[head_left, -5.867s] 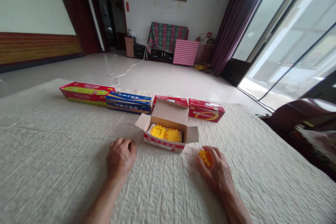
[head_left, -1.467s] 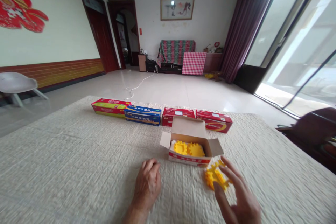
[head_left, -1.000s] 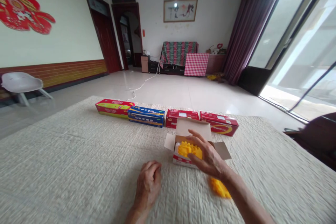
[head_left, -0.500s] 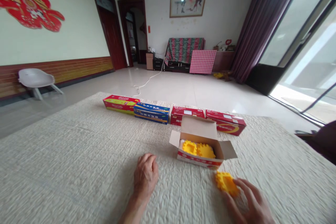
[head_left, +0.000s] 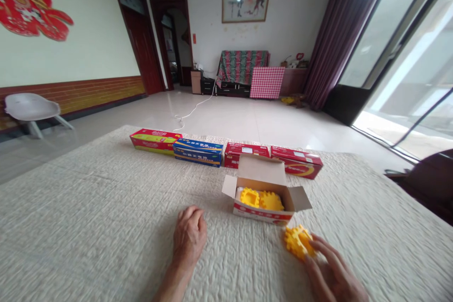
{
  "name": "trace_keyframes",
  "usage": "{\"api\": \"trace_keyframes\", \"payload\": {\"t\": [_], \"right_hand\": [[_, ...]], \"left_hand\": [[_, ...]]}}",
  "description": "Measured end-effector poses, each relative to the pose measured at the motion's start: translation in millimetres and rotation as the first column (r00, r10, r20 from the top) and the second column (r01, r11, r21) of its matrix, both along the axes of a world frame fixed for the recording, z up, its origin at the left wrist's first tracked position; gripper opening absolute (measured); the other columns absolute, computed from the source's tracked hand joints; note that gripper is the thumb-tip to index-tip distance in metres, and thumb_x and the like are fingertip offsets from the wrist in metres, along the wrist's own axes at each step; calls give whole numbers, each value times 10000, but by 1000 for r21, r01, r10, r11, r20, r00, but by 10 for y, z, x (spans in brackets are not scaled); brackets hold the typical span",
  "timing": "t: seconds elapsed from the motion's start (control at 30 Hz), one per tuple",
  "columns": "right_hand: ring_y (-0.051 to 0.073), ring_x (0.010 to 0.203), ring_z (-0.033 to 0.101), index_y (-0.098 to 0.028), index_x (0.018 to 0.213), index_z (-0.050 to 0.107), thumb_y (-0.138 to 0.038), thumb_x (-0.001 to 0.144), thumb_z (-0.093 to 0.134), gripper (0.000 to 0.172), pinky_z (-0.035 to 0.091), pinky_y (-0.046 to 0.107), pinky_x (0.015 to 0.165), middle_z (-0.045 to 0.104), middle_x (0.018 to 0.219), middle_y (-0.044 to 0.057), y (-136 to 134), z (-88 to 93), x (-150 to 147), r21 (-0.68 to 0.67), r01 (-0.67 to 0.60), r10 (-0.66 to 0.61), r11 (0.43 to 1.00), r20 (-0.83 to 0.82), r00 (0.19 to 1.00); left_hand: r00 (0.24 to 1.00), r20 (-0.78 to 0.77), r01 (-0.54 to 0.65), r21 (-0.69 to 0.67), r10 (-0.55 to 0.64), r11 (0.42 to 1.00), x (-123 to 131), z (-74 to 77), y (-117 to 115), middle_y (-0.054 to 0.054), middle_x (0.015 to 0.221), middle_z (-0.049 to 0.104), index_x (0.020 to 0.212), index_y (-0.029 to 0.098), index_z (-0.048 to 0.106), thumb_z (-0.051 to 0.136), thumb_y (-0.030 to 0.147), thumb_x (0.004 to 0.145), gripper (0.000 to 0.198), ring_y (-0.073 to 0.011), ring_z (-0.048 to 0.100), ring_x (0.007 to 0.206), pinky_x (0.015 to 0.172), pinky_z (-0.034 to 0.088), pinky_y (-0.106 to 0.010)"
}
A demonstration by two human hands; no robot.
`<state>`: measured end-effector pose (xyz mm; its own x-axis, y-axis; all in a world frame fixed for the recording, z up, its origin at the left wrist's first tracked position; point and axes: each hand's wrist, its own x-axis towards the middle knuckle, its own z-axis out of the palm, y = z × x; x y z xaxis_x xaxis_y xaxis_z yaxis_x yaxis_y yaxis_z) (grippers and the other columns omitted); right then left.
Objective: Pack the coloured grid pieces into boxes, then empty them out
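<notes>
Right hand (head_left: 334, 271) touched a yellow plastic toothed block (head_left: 298, 241).
Its fingers stayed half open at the block's edge, near the open carton (head_left: 262, 215); the left hand (head_left: 189, 236) lay curled on the quilt (head_left: 106, 207).

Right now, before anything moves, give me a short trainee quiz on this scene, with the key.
1. True or false: the left hand rests on the quilted cover without touching any yellow piece.
2. The loose yellow piece by the right hand lies: A) on the blue box; B) on the quilted cover, in front of the open carton; C) inside the carton.
3. How many closed boxes stand in the row behind the carton?

Key: 1 true; 2 B; 3 four.
</notes>
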<state>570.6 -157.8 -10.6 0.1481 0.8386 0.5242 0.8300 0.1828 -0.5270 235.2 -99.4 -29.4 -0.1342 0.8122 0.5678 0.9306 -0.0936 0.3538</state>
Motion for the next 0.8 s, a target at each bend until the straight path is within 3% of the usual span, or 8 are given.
{"api": "trace_keyframes", "payload": {"t": [0.13, 0.23, 0.37, 0.53, 0.63, 0.7, 0.8], "right_hand": [[278, 1105, 658, -259, 1164, 598, -398, 930, 517, 284, 533, 441, 957, 632, 1281, 100, -68, 137, -23, 145, -78, 77, 986, 11, 997], [264, 1108, 651, -254, 1181, 587, -306, 919, 556, 268, 538, 432, 941, 620, 1285, 106, -22, 335, -134, 242, -172, 154, 955, 91, 984], [246, 1093, 651, -249, 1152, 594, -250, 925, 543, 232, 568, 420, 867, 619, 1282, 105, 321, 646, -319, 222, -319, 275, 922, 205, 939], [261, 1122, 631, -218, 1114, 605, -268, 931, 509, 213, 555, 476, 907, 643, 1253, 116, 852, 893, -326, 116, -358, 317, 926, 271, 909], [296, 1182, 591, -220, 1104, 621, -273, 904, 522, 228, 542, 505, 925, 589, 1342, 120, 912, 943, -254, 68, -331, 290, 941, 341, 894], [296, 1168, 601, -223, 1101, 617, -273, 904, 518, 226, 554, 484, 905, 580, 1352, 119, 810, 914, -194, 128, -257, 202, 958, 335, 920], [244, 1022, 673, -251, 1068, 617, -284, 924, 506, 185, 581, 409, 839, 667, 1183, 83, 539, 733, -80, 232, -130, 69, 964, 257, 964]], "left_hand": [[999, -25, 38, -2, -38, 999, 23, -1, 2, -78, 981, 712, 882, 182, 731, 489, 113, 859, 252, -231, 627, 894, 796, 539, -353], [998, -38, 39, -7, -40, 999, 24, 4, 3, -78, 976, 710, 888, 183, 733, 491, 118, 861, 251, -233, 624, 889, 802, 537, -358], [998, -42, 40, -14, -41, 999, 12, 2, 4, -75, 982, 709, 901, 186, 735, 490, 123, 867, 255, -231, 627, 893, 810, 537, -356], [998, -48, 51, -16, -52, 999, -1, -14, 3, -81, 1001, 706, 915, 179, 734, 488, 129, 869, 256, -233, 626, 899, 810, 538, -358], [997, -51, 51, -18, -52, 999, -8, -19, 1, -76, 1007, 705, 914, 187, 732, 486, 132, 870, 256, -234, 622, 904, 811, 535, -357], [997, -54, 52, -18, -53, 998, -11, -19, 1, -73, 1001, 706, 913, 189, 731, 487, 132, 869, 255, -232, 620, 898, 813, 533, -357], [997, -59, 51, -15, -52, 999, -10, -19, 4, -69, 994, 707, 910, 192, 731, 487, 133, 867, 255, -229, 619, 892, 813, 530, -352]]}}
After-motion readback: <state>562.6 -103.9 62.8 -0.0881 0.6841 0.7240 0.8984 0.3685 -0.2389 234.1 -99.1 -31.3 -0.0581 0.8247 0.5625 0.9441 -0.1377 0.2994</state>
